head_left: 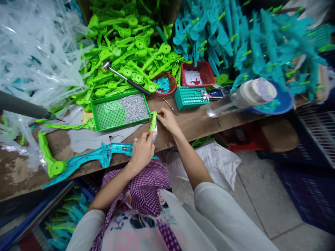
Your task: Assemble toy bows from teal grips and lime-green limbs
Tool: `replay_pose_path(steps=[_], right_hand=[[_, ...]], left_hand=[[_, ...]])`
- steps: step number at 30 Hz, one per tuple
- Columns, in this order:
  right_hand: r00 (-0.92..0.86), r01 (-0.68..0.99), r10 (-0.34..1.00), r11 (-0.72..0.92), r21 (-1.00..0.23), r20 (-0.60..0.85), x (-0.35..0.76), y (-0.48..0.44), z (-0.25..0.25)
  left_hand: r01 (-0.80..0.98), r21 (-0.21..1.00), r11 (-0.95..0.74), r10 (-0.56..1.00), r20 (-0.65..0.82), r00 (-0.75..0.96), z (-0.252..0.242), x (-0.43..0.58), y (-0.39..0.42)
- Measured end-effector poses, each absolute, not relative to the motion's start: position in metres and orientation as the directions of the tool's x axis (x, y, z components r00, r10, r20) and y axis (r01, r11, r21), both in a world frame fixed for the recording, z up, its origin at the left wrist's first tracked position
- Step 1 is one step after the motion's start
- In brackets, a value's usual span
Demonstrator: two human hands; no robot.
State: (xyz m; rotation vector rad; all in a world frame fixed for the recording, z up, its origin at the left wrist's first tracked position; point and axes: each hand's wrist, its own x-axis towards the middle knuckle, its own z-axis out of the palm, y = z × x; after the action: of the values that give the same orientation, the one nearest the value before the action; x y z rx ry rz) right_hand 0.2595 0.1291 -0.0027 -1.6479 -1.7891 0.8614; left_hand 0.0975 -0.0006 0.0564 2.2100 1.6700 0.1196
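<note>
A bright green plastic part (153, 122), with clear plastic film (155, 133) along its side, stands out above my left hand (142, 150). That hand's fingers are wrapped round its lower end. Beside the upper end, my right hand (167, 119) has thumb and fingers pinched together; whatever is between them is too small to make out. Under my left hand lies a long curved turquoise plastic half-shell (106, 155) with thin wires and a small metal piece in it. At its left end sits a green arm with a round disc (57, 168).
A green tray (110, 113) holds many small metal screws. Nearby are a hammer (125, 78), a screwdriver (170, 106), a teal box (191, 99), a red basket (198, 75) and a bottle (239, 97). Green and turquoise parts pile up behind. A power screwdriver (23, 105) hangs at left.
</note>
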Motion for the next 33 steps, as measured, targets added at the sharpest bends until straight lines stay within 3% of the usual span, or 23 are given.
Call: replay_pose_path(steps=[10, 20, 33], right_hand=[[-0.036, 0.726, 0.998, -0.008, -0.688, -0.049, 0.255, 0.12, 0.007], [-0.039, 0.719, 0.999, 0.04, -0.694, 0.017, 0.251, 0.113, 0.011], [-0.086, 0.755, 0.986, 0.159, -0.636, 0.145, 0.247, 0.103, 0.0]], left_hand=[[0.911, 0.322, -0.257, 0.923, -0.198, 0.33, 0.06, 0.1, 0.007], [0.826, 0.52, -0.217, 0.918, -0.178, 0.354, 0.052, 0.087, 0.018], [0.826, 0.5, -0.26, 0.909, -0.16, 0.384, 0.046, 0.086, 0.021]])
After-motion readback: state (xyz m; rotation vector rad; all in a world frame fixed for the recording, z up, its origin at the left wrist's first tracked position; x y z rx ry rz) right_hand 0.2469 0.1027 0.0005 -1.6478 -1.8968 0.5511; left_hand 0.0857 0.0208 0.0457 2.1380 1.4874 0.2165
